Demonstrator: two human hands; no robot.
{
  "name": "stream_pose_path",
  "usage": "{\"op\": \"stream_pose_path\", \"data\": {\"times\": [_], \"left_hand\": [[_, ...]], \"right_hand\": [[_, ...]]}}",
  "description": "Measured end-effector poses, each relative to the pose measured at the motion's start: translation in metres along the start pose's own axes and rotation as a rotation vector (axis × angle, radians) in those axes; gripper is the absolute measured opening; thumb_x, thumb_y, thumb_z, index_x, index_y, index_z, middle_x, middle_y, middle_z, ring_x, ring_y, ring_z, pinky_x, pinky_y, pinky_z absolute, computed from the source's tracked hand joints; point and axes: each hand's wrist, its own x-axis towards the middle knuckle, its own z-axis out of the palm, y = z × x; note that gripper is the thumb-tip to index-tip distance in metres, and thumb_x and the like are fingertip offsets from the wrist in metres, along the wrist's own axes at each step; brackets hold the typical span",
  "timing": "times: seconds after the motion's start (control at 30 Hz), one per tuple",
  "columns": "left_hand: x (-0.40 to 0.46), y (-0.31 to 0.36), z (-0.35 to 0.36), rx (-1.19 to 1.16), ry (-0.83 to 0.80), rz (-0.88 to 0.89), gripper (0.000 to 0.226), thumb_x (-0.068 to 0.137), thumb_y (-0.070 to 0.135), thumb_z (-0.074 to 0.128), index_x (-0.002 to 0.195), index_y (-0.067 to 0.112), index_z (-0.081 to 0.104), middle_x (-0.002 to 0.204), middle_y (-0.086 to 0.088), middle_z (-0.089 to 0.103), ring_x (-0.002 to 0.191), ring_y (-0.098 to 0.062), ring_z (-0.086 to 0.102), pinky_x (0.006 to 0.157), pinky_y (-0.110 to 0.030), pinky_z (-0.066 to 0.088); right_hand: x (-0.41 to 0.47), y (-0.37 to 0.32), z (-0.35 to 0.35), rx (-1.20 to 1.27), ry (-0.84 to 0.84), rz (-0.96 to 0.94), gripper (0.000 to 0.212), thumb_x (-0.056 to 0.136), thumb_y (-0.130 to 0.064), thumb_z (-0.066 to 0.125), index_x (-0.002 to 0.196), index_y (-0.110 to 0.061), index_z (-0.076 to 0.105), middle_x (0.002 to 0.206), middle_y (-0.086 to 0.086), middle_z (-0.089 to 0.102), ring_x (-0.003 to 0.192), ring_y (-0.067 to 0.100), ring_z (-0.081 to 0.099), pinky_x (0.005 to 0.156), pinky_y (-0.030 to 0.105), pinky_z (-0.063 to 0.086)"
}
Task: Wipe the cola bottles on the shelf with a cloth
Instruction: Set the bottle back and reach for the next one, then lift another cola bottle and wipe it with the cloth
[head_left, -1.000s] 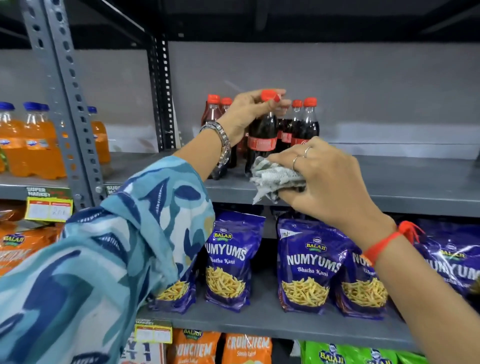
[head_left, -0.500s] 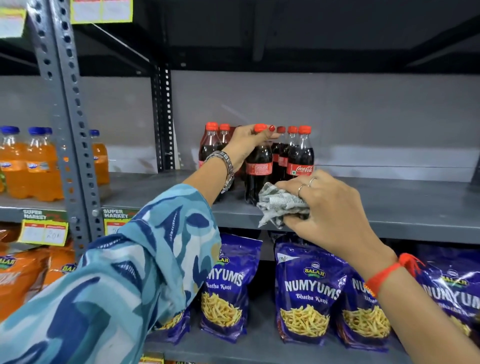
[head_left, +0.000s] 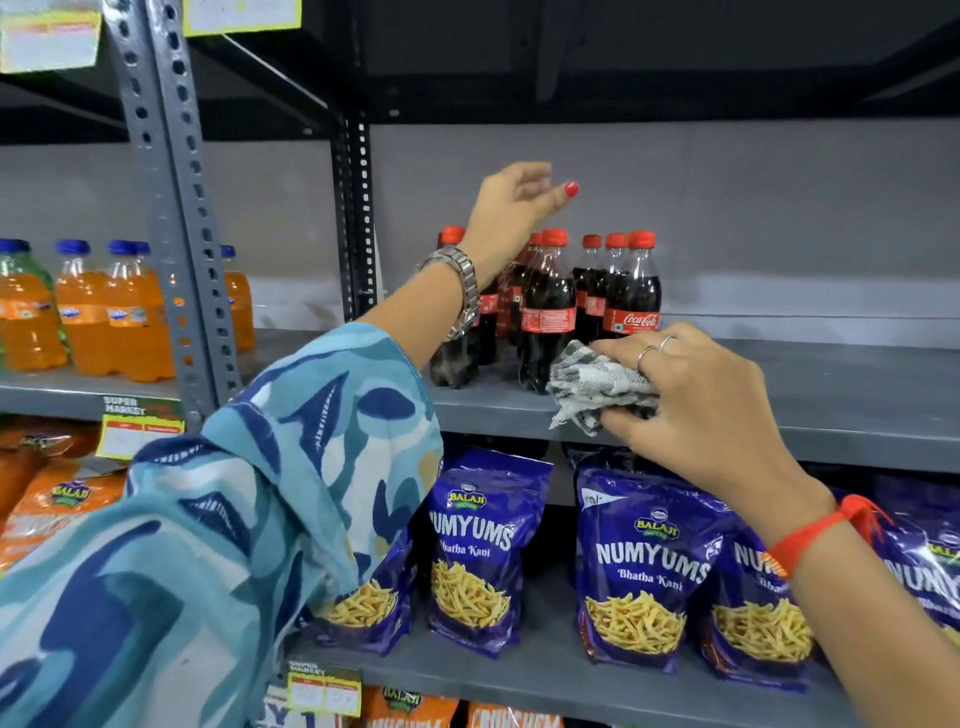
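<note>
Several small cola bottles with red caps and red labels stand grouped on the grey metal shelf. My left hand hovers above their caps, fingers spread, holding nothing; a metal watch is on that wrist. My right hand is low on the shelf edge, just right of the front bottles, and grips a crumpled grey-and-white checked cloth. The cloth touches the base of the front middle bottle. Bottles behind my left wrist are partly hidden.
A perforated grey upright separates this bay from orange drink bottles on the left. Purple snack bags fill the shelf below, orange bags at lower left. The shelf stretches bare to the right of the cola.
My left hand let go of the front bottle's cap and rose above the bottles, fingers apart. The bottle now stands on the shelf. My right hand with the cloth stays near its base.
</note>
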Motion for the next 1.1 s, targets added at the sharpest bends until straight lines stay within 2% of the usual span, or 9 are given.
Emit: {"op": "stream_pose_path", "data": {"times": [0.13,0.3,0.43,0.57,0.67,0.77,0.9,1.0,1.1], "left_hand": [[0.005,0.000,-0.014,0.010,0.016,0.029,0.037,0.085,0.016,0.061,0.119,0.003,0.056,0.119,-0.008,0.061,0.108,-0.011,0.055,0.077,-0.005,0.045],[0.002,-0.005,-0.035,0.045,0.132,0.143,0.029,0.081,0.010,0.065,0.109,0.004,0.063,0.106,-0.007,0.066,0.102,-0.016,0.061,0.095,-0.029,0.048],[-0.004,-0.022,-0.057,0.114,0.045,-0.049,0.040,0.083,0.015,0.063,0.121,0.006,0.054,0.123,-0.009,0.058,0.107,-0.019,0.057,0.095,-0.032,0.048],[-0.014,-0.036,-0.063,0.176,-0.098,-0.198,0.044,0.087,0.023,0.058,0.128,0.009,0.047,0.122,-0.002,0.054,0.108,-0.013,0.051,0.082,-0.013,0.043],[-0.018,-0.040,-0.067,0.132,-0.225,-0.310,0.036,0.092,0.022,0.050,0.122,0.004,0.053,0.117,-0.002,0.060,0.105,-0.009,0.049,0.091,-0.014,0.034],[-0.018,-0.046,-0.073,0.048,-0.211,-0.308,0.031,0.091,0.019,0.051,0.116,0.002,0.057,0.109,-0.006,0.068,0.109,-0.012,0.055,0.101,-0.024,0.030],[-0.024,-0.044,-0.079,-0.016,-0.148,-0.235,0.023,0.081,0.016,0.064,0.102,0.005,0.065,0.090,0.000,0.071,0.080,0.001,0.065,0.082,-0.020,0.045],[-0.030,-0.044,-0.084,-0.070,-0.070,-0.177,0.028,0.072,0.012,0.074,0.097,0.001,0.067,0.089,-0.009,0.071,0.081,-0.015,0.067,0.082,-0.026,0.052],[-0.035,-0.042,-0.086,-0.141,-0.041,-0.201,0.029,0.069,0.013,0.077,0.093,-0.001,0.068,0.084,-0.011,0.071,0.075,-0.017,0.067,0.078,-0.027,0.054]], "right_hand": [[-0.001,-0.005,0.003,0.021,-0.029,-0.005,0.044,0.062,-0.037,0.064,0.103,-0.023,0.069,0.089,-0.009,0.071,0.078,0.022,0.059,0.054,0.022,0.038],[0.000,-0.013,0.004,0.039,-0.034,-0.018,0.043,0.062,-0.037,0.063,0.103,-0.023,0.069,0.087,-0.009,0.070,0.077,0.022,0.060,0.052,0.022,0.039],[0.002,-0.020,0.004,0.059,-0.032,-0.016,0.044,0.061,-0.033,0.064,0.103,-0.023,0.070,0.088,-0.011,0.070,0.076,0.020,0.060,0.052,0.018,0.034],[0.006,-0.029,0.008,0.079,-0.024,-0.028,0.044,0.057,-0.030,0.064,0.100,-0.023,0.071,0.086,-0.011,0.070,0.072,0.020,0.060,0.052,0.010,0.025],[0.007,-0.034,0.010,0.090,-0.024,-0.045,0.045,0.055,-0.030,0.064,0.099,-0.023,0.071,0.084,-0.012,0.070,0.070,0.019,0.060,0.049,0.017,0.034],[0.009,-0.037,0.013,0.088,-0.010,-0.049,0.045,0.056,-0.031,0.064,0.099,-0.022,0.071,0.084,-0.012,0.070,0.070,0.019,0.060,0.049,0.019,0.038],[0.011,-0.039,0.020,0.093,0.051,-0.042,0.046,0.062,-0.033,0.064,0.106,-0.021,0.068,0.092,-0.010,0.070,0.079,0.017,0.059,0.058,0.017,0.035],[0.014,-0.041,0.025,0.137,0.115,0.002,0.048,0.069,-0.035,0.057,0.114,-0.019,0.063,0.097,-0.006,0.068,0.091,0.013,0.055,0.065,0.017,0.038],[0.021,-0.047,0.030,0.144,0.135,0.029,0.054,0.066,-0.024,0.066,0.119,-0.017,0.058,0.100,-0.002,0.067,0.098,0.013,0.050,0.067,0.018,0.037]]}}
